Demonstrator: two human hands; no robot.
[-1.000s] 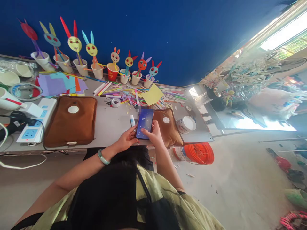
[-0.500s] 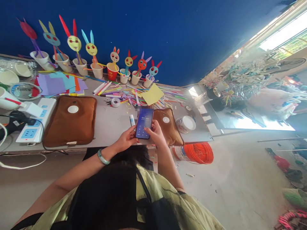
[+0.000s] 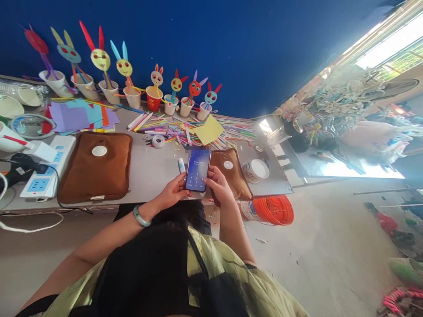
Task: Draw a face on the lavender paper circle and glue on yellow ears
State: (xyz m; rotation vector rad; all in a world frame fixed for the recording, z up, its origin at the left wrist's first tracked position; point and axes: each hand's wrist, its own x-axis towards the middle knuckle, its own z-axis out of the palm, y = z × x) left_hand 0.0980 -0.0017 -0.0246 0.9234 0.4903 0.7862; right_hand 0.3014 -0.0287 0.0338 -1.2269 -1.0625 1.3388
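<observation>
A smartphone with a number keypad on its lit blue screen is held upright over the table's front edge. My left hand grips its lower left side, a green bangle on the wrist. My right hand is closed round the phone's right side, its thumb at the screen's right edge. Just left of the phone lies a glue stick. To the right, partly behind my right hand, is a brown hot-water bag. A larger brown bag lies further left.
Paper cups with paper rabbit figures line the blue wall. Coloured sticks and pens, a yellow sheet and purple paper lie before them. A power strip is at left, a white tub at right, an orange bucket below.
My right thumb has moved from the keypad's middle to the right edge of the screen. The phone stays in both hands; the view has shifted slightly.
</observation>
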